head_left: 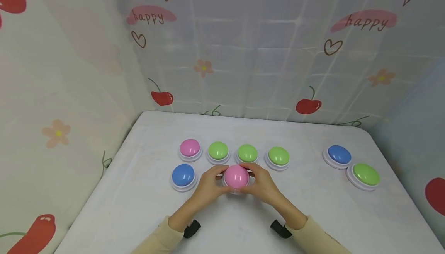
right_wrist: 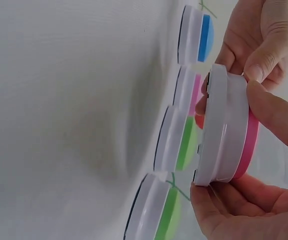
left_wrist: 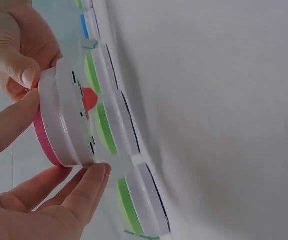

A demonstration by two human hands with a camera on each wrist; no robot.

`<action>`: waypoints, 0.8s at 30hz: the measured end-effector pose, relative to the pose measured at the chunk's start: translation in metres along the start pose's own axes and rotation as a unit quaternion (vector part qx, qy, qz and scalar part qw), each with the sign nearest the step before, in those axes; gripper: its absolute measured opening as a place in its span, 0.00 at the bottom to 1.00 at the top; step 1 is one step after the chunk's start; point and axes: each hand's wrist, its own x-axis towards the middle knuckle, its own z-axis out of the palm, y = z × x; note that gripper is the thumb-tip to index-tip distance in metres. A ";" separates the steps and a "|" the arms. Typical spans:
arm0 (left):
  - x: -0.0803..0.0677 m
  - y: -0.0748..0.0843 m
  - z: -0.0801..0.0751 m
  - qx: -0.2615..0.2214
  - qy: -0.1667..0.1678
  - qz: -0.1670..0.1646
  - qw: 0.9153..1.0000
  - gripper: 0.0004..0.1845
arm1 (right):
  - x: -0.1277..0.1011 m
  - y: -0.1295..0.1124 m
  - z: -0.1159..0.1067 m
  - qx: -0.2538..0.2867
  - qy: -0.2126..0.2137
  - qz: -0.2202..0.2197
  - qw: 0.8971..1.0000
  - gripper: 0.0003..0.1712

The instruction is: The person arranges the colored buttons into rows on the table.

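Note:
Both hands hold one pink dome button (head_left: 236, 176) between them, just above the white table (head_left: 139, 200) near the front middle. My left hand (head_left: 213, 182) grips its left side and my right hand (head_left: 260, 182) grips its right side, fingers curled round the white base. The left wrist view has the pink button (left_wrist: 59, 122) lifted clear of the table, with left fingers (left_wrist: 79, 195) under it. From the right wrist, the same button (right_wrist: 229, 132) sits between thumb and fingers (right_wrist: 279, 115).
Behind the hands runs a row of one pink button (head_left: 190, 148) and three green buttons (head_left: 247, 153). A blue button (head_left: 183, 176) lies left of the hands. At the right stand a blue button (head_left: 338, 155) and a green button (head_left: 366, 174). Patterned cloth walls enclose the table.

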 end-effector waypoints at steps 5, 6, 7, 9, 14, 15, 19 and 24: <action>-0.002 -0.008 -0.016 0.018 0.008 -0.048 0.999 0.34 | 0.018 -0.003 0.019 0.008 -0.011 -0.024 1.000 0.40; -0.002 -0.009 -0.018 0.023 0.008 -0.060 0.998 0.34 | 0.021 -0.004 0.023 0.009 -0.013 -0.027 1.000 0.40; -0.002 -0.010 -0.020 0.032 0.008 -0.070 0.997 0.33 | 0.023 -0.004 0.026 0.010 -0.015 -0.029 0.999 0.40; -0.001 -0.011 -0.024 0.043 0.008 -0.086 0.995 0.33 | 0.028 -0.005 0.032 0.013 -0.018 -0.031 0.999 0.39; -0.001 -0.011 -0.032 0.066 0.009 -0.111 0.992 0.32 | 0.035 -0.005 0.043 0.013 -0.028 -0.034 0.999 0.40; -0.001 -0.011 -0.032 0.071 0.009 -0.116 0.991 0.32 | 0.036 -0.005 0.045 0.012 -0.031 -0.035 0.999 0.40; -0.001 -0.013 -0.034 0.087 0.006 -0.129 0.988 0.33 | 0.039 -0.005 0.051 0.010 -0.044 -0.036 0.998 0.39; -0.001 -0.015 -0.034 0.091 0.006 -0.135 0.987 0.33 | 0.041 -0.006 0.054 0.004 -0.047 -0.028 0.998 0.39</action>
